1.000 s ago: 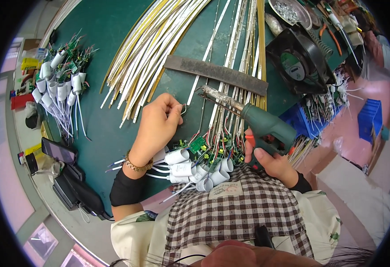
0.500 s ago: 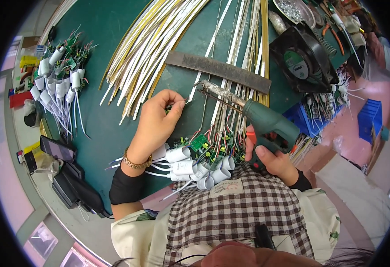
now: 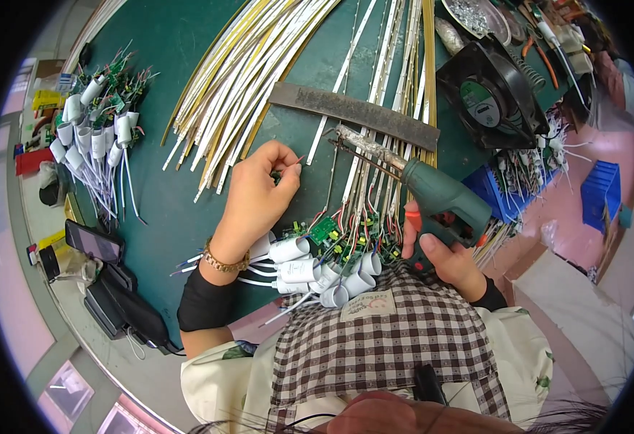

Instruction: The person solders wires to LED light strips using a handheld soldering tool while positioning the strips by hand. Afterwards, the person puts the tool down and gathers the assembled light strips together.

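My left hand (image 3: 265,181) is closed in a pinch. A short reddish wire end pokes out between thumb and forefinger, and a bit of green circuit board shows within the curled fingers. Just right of the fingertips lies the lower end of a white LED strip (image 3: 317,141), apart from the wire. My right hand (image 3: 443,260) grips a dark green soldering gun (image 3: 443,197) with an orange-red trigger. Its bent metal tip points left, over the table near the strip's end. A dark flat metal bar (image 3: 356,114) lies across the strips.
White lamp bases with boards (image 3: 299,271) lie piled before my apron. More bases (image 3: 89,137) sit at the left. A bundle of strips (image 3: 252,79) covers the back. A black fan (image 3: 489,98) stands right, near blue bins (image 3: 600,194). A phone (image 3: 94,242) leans at the left edge.
The soldering gun's tip has drawn back to the right, away from the strip's end. The wire in my left hand now sits slightly apart from the strip, which it met before.
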`<state>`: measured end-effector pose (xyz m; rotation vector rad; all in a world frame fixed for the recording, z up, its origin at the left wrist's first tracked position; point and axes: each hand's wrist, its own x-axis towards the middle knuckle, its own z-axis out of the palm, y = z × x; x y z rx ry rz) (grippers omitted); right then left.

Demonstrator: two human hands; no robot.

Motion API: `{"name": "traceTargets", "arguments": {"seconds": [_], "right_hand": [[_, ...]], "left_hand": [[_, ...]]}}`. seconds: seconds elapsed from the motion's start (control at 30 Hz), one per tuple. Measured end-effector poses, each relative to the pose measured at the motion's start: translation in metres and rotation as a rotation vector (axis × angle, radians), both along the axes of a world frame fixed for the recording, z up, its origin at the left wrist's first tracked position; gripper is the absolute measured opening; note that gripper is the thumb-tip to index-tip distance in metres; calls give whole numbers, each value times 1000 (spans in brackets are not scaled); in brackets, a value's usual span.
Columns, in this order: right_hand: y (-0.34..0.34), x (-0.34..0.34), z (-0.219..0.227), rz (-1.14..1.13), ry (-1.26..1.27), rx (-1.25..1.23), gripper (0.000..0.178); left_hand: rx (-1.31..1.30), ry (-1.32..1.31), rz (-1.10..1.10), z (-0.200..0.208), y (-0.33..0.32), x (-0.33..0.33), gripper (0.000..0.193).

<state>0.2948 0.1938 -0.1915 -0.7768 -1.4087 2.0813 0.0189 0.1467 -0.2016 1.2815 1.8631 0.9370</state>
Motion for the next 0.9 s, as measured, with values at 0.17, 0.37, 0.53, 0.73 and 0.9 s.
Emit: {"name": "traceTargets", "arguments": {"seconds": [0.17,0.37,0.53,0.73,0.9], "right_hand": [[0,0,-1,3,-13,23,39],[0,0,0,-9,-22,-20,37],[0,-2,1,-27,-24,-36,37],[2,-2,-2,-11,5,-9,36],[1,-2,-1,-19,-1,-40,35]], "left_hand": [[34,23,-16,-1,1,0,9],[-43,-58,59,3,1,0,6],[-92,-146,62,0,-2,-3,10],[-191,-184,71,9,1,-1,11],[-211,-213,115,11,0,1,9]]}}
